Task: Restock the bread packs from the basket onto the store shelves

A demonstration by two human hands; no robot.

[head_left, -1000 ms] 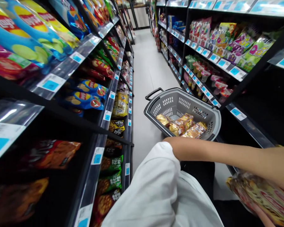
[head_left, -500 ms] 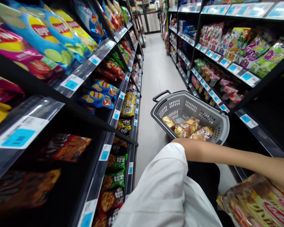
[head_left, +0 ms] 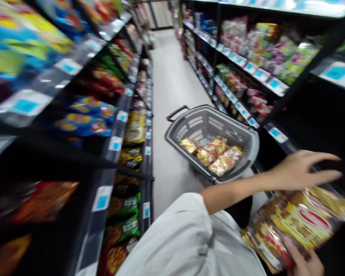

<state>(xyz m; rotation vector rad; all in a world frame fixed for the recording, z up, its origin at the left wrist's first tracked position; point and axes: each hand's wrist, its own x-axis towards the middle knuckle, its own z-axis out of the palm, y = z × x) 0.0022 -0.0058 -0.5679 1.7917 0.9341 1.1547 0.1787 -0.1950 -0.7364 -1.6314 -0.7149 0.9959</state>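
My left arm, in a white sleeve, reaches across my body to the right. My left hand [head_left: 301,168] hovers with fingers stretched out flat just above a large brown, yellow and red snack pack [head_left: 299,222], and holds nothing. My right hand [head_left: 303,262] shows only its fingers at the bottom edge, gripping the pack from below. The pack is tilted in front of the dark lower right shelf. A grey plastic shopping basket [head_left: 207,124] with a black handle stands on the aisle floor ahead, with several gold snack packets [head_left: 212,153] in it.
Black shelves line both sides of a narrow aisle. Chip bags [head_left: 83,122] and snack packs fill the left shelves; sweets and cups [head_left: 255,42] fill the right ones. Blue price tags run along the shelf edges. A light grey floor [head_left: 172,80] runs between them.
My view swung left and blurred. My left hand came into view from the right edge with its fingers stretched out, and the snack pack now sits higher and further left in the view.
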